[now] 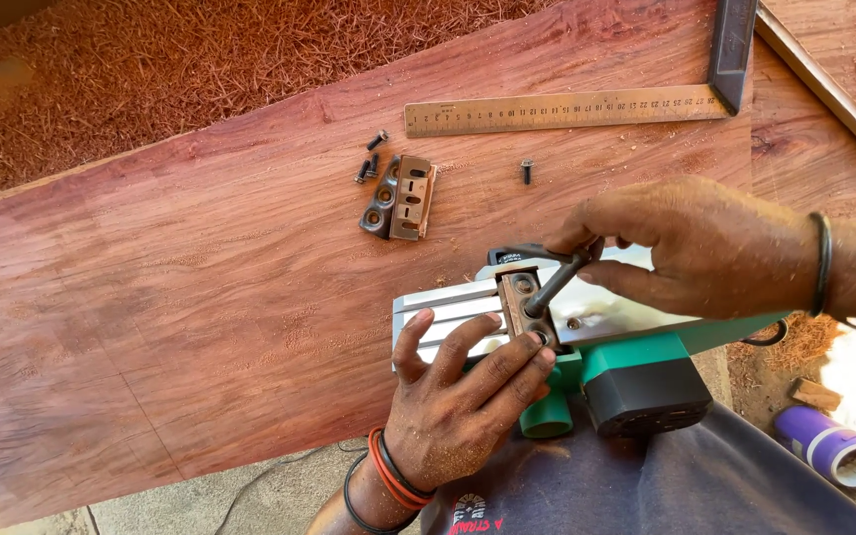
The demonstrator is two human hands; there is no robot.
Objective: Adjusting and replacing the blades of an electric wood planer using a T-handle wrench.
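Lying upside down at the near edge of the reddish wooden slab [200, 297], sole plate facing up: a green and black electric planer [606, 367], its far end hidden behind the right hand and its lower body cut off by dark cloth on the lap. Pressing on the silver sole with spread fingers, not closing around anything: the left hand [453, 396], fingertips touching the brown blade clamp [519, 307] set in the drum. Gripping a dark socket wrench [555, 282] between thumb and fingers: the right hand [686, 253], wrench tip sitting on the clamp, bolt beneath hard to make out. Resting apart toward the middle of the slab: a second blade clamp [400, 198], three small bolts [369, 163] just beside it, one more bolt [526, 170] to its right. Lying along the far edge: a steel square [567, 107], its dark stock running off the top. Covering the far left corner: reddish shavings [151, 69]. Showing partly at the bottom right: a purple cylinder [824, 444].
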